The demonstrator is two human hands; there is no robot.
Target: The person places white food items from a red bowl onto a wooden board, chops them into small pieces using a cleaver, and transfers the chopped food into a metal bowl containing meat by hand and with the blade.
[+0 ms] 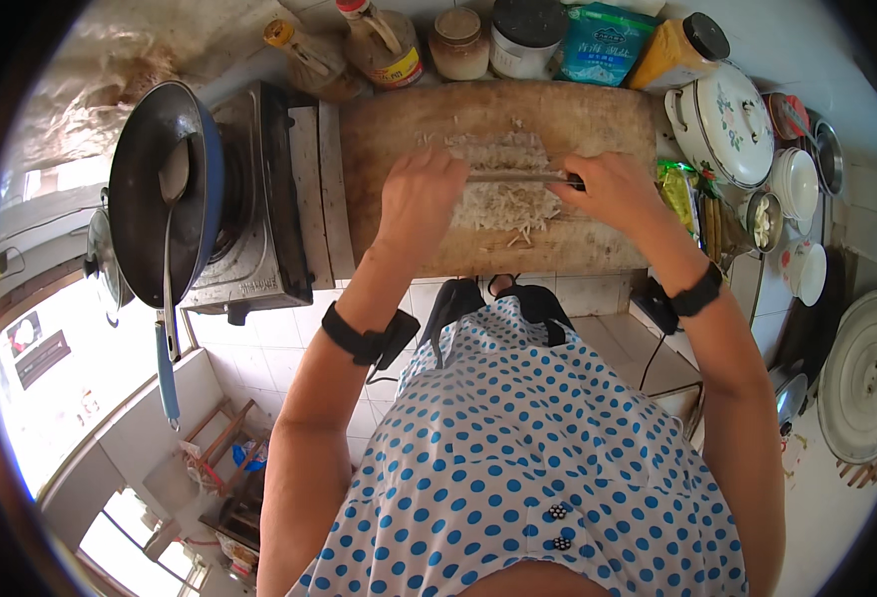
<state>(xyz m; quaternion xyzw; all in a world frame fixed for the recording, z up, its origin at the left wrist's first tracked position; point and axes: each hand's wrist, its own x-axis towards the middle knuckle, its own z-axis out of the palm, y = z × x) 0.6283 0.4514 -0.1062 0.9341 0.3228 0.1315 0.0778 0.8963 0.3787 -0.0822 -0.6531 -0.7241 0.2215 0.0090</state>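
On a worn wooden chopping board [389, 119] lies a patch of finely chopped pale vegetable [508, 209], with a few longer shreds at its near edge. A kitchen knife [513, 177] crosses it from side to side, its blade seen nearly edge-on. My right hand [613, 189] is closed round the dark handle at the right end. At the blade's left end, my left hand [422, 194] is curled over the knife, slightly blurred, its fingertips partly hidden. Both hands are over the board, with chopped bits between them and on either side of the blade.
Left of the board, a wok [140, 249] with a metal ladle [174, 174] rests by a gas stove [269, 219]. Bottles [384, 50], jars [526, 40] and a blue packet [603, 45] line the back. A lidded enamel pot [727, 124] and bowls [804, 271] stand right.
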